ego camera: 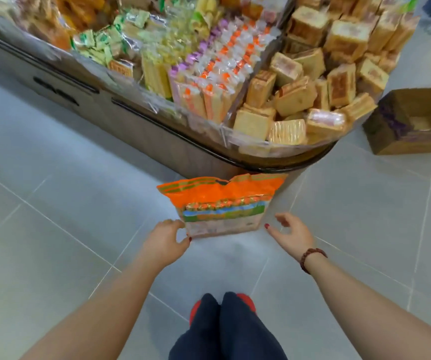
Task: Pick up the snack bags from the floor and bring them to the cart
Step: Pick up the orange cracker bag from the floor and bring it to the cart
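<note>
We are picking up: our left hand (pixel 166 237) pinches a lower corner of the orange-topped plastic snack bag (pixel 222 203), while our right hand (pixel 291 233), spread and empty just beside it, should close next.

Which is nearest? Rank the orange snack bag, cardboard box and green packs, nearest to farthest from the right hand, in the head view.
1. orange snack bag, just left of the right hand.
2. cardboard box, ahead and to the right.
3. green packs, far back left, on the display.
</note>
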`<state>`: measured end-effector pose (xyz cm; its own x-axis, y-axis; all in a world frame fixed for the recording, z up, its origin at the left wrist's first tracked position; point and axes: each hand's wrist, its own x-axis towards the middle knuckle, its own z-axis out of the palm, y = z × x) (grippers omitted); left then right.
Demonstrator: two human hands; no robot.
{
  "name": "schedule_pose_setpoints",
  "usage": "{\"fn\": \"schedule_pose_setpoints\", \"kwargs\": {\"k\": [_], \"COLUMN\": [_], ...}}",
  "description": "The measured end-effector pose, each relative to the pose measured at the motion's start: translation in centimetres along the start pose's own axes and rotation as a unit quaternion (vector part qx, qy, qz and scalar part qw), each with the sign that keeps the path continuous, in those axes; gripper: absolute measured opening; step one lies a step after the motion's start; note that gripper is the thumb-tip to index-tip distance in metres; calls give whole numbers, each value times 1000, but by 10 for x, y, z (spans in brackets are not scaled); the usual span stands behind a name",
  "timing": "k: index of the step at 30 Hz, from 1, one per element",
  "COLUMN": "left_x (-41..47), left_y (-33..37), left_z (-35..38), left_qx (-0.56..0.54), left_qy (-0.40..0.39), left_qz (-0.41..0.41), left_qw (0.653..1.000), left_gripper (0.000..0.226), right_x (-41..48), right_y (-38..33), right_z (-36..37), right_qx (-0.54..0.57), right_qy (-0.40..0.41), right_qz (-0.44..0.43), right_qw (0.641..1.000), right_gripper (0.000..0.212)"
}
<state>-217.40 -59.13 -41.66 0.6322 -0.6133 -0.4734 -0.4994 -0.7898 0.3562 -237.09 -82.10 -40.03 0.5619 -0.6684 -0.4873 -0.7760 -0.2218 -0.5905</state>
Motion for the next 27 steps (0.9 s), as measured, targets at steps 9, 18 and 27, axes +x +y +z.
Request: {"fn": "schedule_pose_setpoints", "kwargs": {"k": [9,18,27], "left_x": [99,196,226], "left_y": [-100,-136,-134], "left_z": [150,260,277], "left_qx": [-220,-423,-536], "left_qy": [80,122,111], "left_qz": [-123,-43,-31], "left_qw": [964,897,836], "left_gripper": [83,77,50], "right_x": [128,233,260], "right_y": [122,201,213], "right_z": [119,193,216], "right_qx": [108,208,338], "right_qy": [16,43,34], "right_qz": [43,-44,-86], "right_qw": [993,976,936], "right_gripper": [73,80,59]}}
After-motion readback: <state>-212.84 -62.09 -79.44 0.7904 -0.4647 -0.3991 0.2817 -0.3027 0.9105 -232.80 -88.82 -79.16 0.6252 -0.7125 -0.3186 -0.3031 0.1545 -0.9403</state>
